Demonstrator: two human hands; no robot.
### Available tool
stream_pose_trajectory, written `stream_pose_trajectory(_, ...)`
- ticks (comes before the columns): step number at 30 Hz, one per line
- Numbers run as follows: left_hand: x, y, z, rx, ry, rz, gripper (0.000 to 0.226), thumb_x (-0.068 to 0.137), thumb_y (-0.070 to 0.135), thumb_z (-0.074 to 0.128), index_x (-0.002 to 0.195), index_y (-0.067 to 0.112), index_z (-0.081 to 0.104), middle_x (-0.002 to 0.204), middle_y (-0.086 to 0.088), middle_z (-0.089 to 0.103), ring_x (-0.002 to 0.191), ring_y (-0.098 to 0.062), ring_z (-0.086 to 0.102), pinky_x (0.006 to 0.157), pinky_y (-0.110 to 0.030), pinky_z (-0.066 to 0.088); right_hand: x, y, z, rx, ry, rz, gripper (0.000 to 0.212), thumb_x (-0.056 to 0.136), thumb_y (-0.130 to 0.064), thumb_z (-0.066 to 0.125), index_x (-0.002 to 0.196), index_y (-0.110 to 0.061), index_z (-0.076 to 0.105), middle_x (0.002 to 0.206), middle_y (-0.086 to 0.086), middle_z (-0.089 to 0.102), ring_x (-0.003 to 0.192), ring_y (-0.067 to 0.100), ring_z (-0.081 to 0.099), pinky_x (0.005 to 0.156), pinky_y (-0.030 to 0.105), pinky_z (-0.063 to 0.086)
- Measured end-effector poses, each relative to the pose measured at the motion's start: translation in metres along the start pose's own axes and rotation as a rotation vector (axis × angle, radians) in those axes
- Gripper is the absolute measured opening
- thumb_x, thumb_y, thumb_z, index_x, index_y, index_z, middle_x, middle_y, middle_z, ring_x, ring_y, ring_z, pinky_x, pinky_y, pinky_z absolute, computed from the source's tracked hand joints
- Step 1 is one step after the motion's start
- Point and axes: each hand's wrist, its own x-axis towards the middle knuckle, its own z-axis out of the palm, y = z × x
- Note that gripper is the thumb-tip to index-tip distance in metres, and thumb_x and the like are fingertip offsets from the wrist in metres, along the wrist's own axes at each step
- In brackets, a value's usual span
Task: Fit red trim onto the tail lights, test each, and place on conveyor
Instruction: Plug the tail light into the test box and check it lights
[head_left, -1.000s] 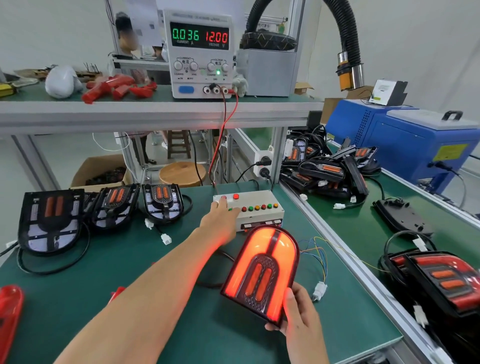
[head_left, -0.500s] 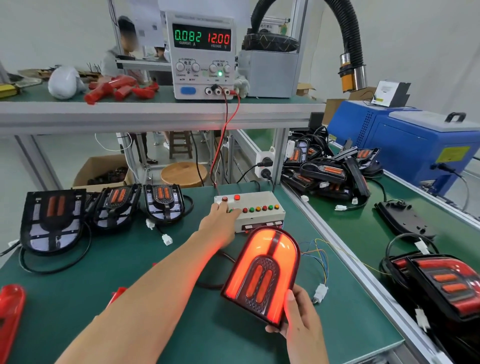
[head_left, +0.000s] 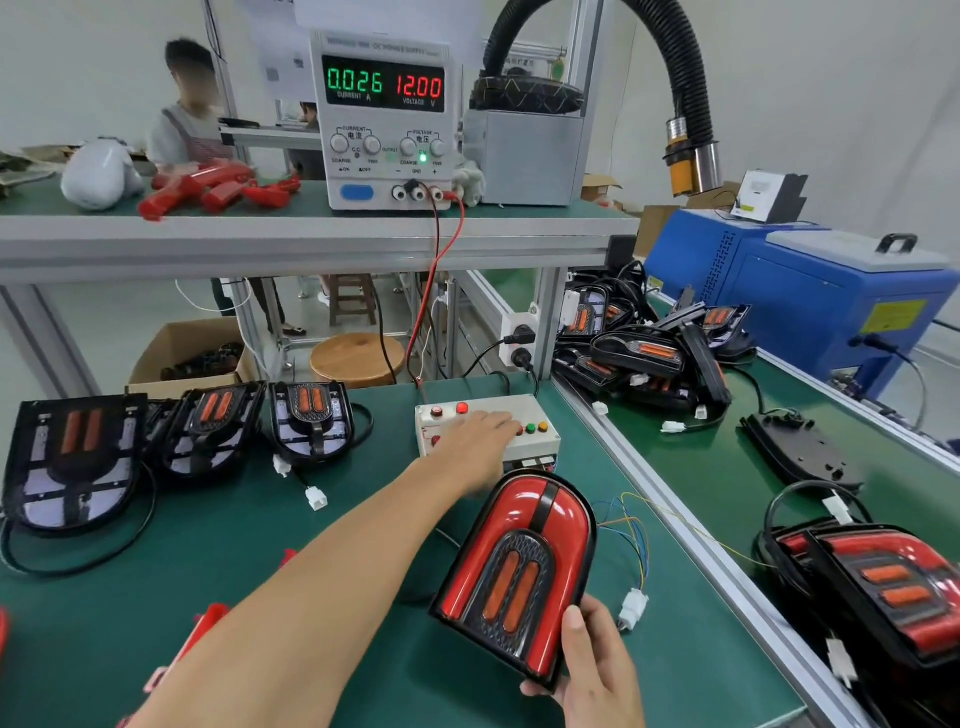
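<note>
Tail light (head_left: 511, 574), red trim fitted, unlit: propped upright over the green tabletop (head_left: 249, 566), just in front of the test control box (head_left: 488, 431); gripped at its lower right corner by the right hand (head_left: 597, 670), thumb on the front face, fingers curled behind. Left hand (head_left: 475, 441): fingers extended flat over the control box buttons, touching its top. Coloured test leads with white connector (head_left: 634, 605): lying on the tabletop just right of the tail light. DC power supply (head_left: 387, 122): on the upper shelf, display reading 0.026 A, 12.00 V; red and black leads run down to the control box. Untrimmed tail light housings (head_left: 192, 436), three, with cables: rowed at the tabletop's left. Red trim pieces (head_left: 208, 189): heaped on the upper shelf, left of the supply. Conveyor (head_left: 701, 467), at right: carries a pile of finished tail lights (head_left: 649, 353) at its far end and another trimmed tail light (head_left: 883, 587) near the right edge.
</note>
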Motion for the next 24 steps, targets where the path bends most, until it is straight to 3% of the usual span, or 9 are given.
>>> stream_pose_trajectory(2,0.006,0.001,0.006,-0.006,-0.031,0.048,0.07,0.098,0.0,0.047,0.162,0.02,0.023,0.171,-0.001,0.012,0.156,-0.023,0.015,0.126,-0.046,0.017,-0.001,0.002,-0.001,0.015,-0.005,0.002,0.04,0.086,-0.032,0.055,0.115,-0.007,0.062,0.092,0.02,0.075,0.068,0.036,0.073,0.046,0.039,0.056)
stream_pose_trajectory(5,0.017,0.002,0.014,-0.014,-0.053,0.087,0.072,0.099,-0.001,0.047,0.162,0.02,0.019,0.171,0.0,0.012,0.156,-0.021,0.014,0.126,-0.046,0.018,0.0,0.004,-0.002,0.023,-0.012,0.003,0.041,0.085,-0.032,0.056,0.115,-0.005,0.061,0.092,0.021,0.075,0.069,0.04,0.073,0.046,0.039,0.056)
stream_pose_trajectory(10,0.03,0.005,0.021,-0.068,-0.073,0.027,0.069,0.098,0.024,0.062,0.159,0.021,0.028,0.165,-0.002,0.029,0.151,-0.026,0.025,0.121,-0.059,0.019,0.001,0.002,-0.001,0.011,-0.005,0.006,0.034,0.09,-0.029,0.053,0.114,-0.006,0.062,0.091,0.021,0.075,0.068,0.039,0.073,0.045,0.039,0.056)
stream_pose_trajectory(13,0.036,0.006,0.019,-0.083,-0.097,0.004,0.068,0.095,0.037,0.065,0.154,0.02,0.037,0.157,-0.005,0.038,0.145,-0.03,0.032,0.118,-0.064,0.019,0.003,0.004,-0.002,0.004,0.015,-0.005,0.021,0.101,-0.014,0.046,0.112,-0.005,0.061,0.083,0.019,0.075,0.057,0.032,0.069,0.04,0.037,0.054)
stream_pose_trajectory(18,0.04,0.009,0.016,-0.054,-0.122,-0.017,0.066,0.095,0.036,0.064,0.154,0.022,0.038,0.155,-0.006,0.04,0.142,-0.031,0.036,0.116,-0.068,0.018,0.003,0.001,0.001,0.026,0.04,-0.002,0.019,0.102,-0.009,0.045,0.111,-0.004,0.061,0.079,0.022,0.073,0.051,0.028,0.065,0.039,0.036,0.052)
stream_pose_trajectory(22,0.037,0.01,0.014,-0.097,-0.111,-0.042,0.058,0.096,0.024,0.063,0.15,0.02,0.041,0.151,-0.008,0.043,0.139,-0.031,0.039,0.116,-0.067,0.02,0.001,-0.001,0.002,0.033,0.034,0.005,0.02,0.101,-0.013,0.047,0.112,-0.005,0.061,0.084,0.02,0.074,0.058,0.027,0.068,0.041,0.035,0.053)
stream_pose_trajectory(24,0.034,0.011,0.014,-0.106,-0.115,-0.022,0.059,0.097,0.029,0.063,0.151,0.017,0.041,0.151,-0.009,0.043,0.14,-0.032,0.038,0.117,-0.067,0.02,0.003,0.0,0.002,0.044,0.037,0.01,0.019,0.103,-0.01,0.044,0.111,-0.005,0.06,0.082,0.02,0.074,0.054,0.025,0.066,0.039,0.034,0.052)
